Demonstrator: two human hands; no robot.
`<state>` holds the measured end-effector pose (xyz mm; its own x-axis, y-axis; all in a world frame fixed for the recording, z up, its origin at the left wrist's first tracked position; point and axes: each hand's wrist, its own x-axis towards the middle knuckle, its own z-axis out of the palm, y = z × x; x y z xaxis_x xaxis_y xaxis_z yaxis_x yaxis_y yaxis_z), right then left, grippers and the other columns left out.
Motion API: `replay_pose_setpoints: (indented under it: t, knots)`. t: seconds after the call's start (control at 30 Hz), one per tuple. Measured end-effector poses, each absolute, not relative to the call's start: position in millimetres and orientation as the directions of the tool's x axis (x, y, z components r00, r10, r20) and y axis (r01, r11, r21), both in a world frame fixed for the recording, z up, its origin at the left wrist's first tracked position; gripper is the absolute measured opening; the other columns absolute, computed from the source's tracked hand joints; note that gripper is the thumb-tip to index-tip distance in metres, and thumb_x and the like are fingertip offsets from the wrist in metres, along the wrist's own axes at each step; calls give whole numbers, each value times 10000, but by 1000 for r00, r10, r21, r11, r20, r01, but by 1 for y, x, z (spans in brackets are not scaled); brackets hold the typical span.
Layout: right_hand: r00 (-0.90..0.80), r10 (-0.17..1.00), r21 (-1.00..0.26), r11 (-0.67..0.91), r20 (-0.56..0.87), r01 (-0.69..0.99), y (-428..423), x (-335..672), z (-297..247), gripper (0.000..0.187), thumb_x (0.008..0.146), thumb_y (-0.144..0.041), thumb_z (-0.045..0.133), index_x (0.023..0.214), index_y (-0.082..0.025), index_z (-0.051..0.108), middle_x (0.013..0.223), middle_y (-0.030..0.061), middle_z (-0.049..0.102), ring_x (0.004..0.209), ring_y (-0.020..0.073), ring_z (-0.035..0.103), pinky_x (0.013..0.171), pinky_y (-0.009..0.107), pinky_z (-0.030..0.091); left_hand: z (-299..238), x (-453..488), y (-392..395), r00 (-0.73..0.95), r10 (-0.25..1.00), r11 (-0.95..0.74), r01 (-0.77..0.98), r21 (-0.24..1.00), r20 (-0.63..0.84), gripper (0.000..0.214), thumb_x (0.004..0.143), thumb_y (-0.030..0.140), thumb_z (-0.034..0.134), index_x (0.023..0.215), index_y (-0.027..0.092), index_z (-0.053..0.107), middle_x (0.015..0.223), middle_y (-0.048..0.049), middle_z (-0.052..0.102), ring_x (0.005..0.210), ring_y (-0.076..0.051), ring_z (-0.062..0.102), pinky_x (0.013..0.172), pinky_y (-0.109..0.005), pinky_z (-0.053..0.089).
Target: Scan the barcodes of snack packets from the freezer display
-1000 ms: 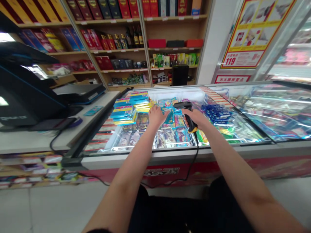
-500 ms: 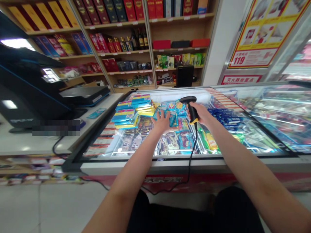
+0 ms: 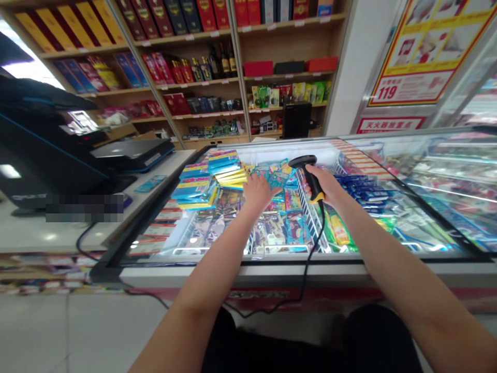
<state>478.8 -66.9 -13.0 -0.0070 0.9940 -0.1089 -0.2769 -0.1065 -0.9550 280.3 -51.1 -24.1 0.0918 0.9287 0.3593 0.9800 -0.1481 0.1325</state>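
My right hand is wrapped round the handle of a black and yellow barcode scanner, held above the glass-topped freezer. Its black cable hangs down over the freezer's front edge. My left hand rests on blue packets on the glass, its thumb stretched out to the right and its fingertips partly hidden among them. Just left of it, blue and yellow packets lie in stacks, with another stack closer to the freezer's left edge.
Beneath the glass, wire baskets hold packaged goods. On the left, a counter carries a dark checkout machine, a flat scale and one blue packet. Shelves with boxes and bottles stand behind the freezer.
My left hand's spread fingers have drawn together and bent down over the packets, which have shifted under it. The scanner has tilted slightly and stays in my right hand.
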Motion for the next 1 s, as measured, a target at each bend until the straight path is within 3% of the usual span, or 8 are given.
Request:
replay_pose_setpoints:
  t: [0.17, 0.23, 0.37, 0.53, 0.63, 0.73, 0.87, 1.0]
  knots:
    - [-22, 995, -965, -96, -94, -246, -69, 478, -12, 225, 894, -401, 602, 859, -186, 551, 596, -10, 591, 397, 105, 510, 333, 216, 395, -28, 277, -39, 128, 956, -195, 950, 243, 263, 476, 812, 556, 654, 1095, 174, 643, 1070, -144, 685, 1059, -290, 623, 909, -360, 482]
    - [-29, 996, -968, -92, -87, -232, -69, 478, -13, 223, 893, -399, 600, 861, -182, 562, 587, -6, 591, 394, 110, 511, 330, 220, 395, -29, 279, -36, 125, 950, -206, 940, 273, 286, 476, 809, 564, 649, 1098, 186, 648, 1082, -133, 682, 1048, -278, 623, 903, -353, 483]
    - [-19, 995, -967, -96, -94, -235, -70, 478, -10, 221, 898, -397, 595, 863, -182, 563, 591, -11, 584, 394, 101, 501, 337, 210, 393, -23, 288, -33, 122, 887, -230, 953, 197, 446, 480, 834, 581, 603, 1096, 184, 666, 1195, -168, 632, 1184, -318, 549, 1002, -413, 433]
    - [-6, 994, -961, -108, -110, -257, -72, 478, -4, 243, 897, -420, 601, 855, -189, 537, 597, -21, 567, 391, 91, 486, 341, 205, 385, -14, 312, -27, 211, 948, -245, 962, 123, 237, 525, 695, 522, 767, 1047, 140, 696, 1149, -205, 669, 1165, -378, 574, 967, -445, 458]
    - [-15, 994, -960, -106, -106, -261, -72, 480, -4, 248, 887, -423, 618, 856, -191, 533, 598, -21, 564, 392, 91, 486, 341, 205, 386, -15, 318, -20, 197, 967, -231, 944, 234, 159, 366, 737, 413, 737, 1003, 163, 714, 1053, -159, 719, 1026, -314, 657, 858, -372, 503]
    - [-44, 995, -967, -95, -87, -238, -72, 483, -4, 256, 847, -402, 670, 820, -190, 529, 607, -12, 569, 398, 91, 494, 339, 205, 388, -16, 308, -7, 199, 967, -247, 881, 403, 158, 150, 776, 304, 665, 809, 176, 734, 867, -86, 741, 868, -237, 685, 766, -297, 505]
    - [-95, 995, -982, -50, -33, -180, -73, 487, -1, 212, 787, -314, 700, 769, -182, 535, 596, 4, 574, 397, 103, 497, 329, 219, 374, -15, 281, 15, 97, 966, -234, 726, 647, 241, 183, 784, 306, 630, 776, 159, 739, 692, -28, 698, 730, -180, 664, 652, -233, 492]
    - [-158, 987, -998, 1, 10, -57, -77, 491, 2, 145, 745, -228, 661, 718, -191, 523, 516, -6, 546, 390, 114, 488, 356, 230, 396, -13, 264, 28, -71, 961, -173, 598, 783, 267, 230, 802, 314, 592, 872, 160, 748, 741, -26, 720, 660, -152, 650, 587, -216, 490]
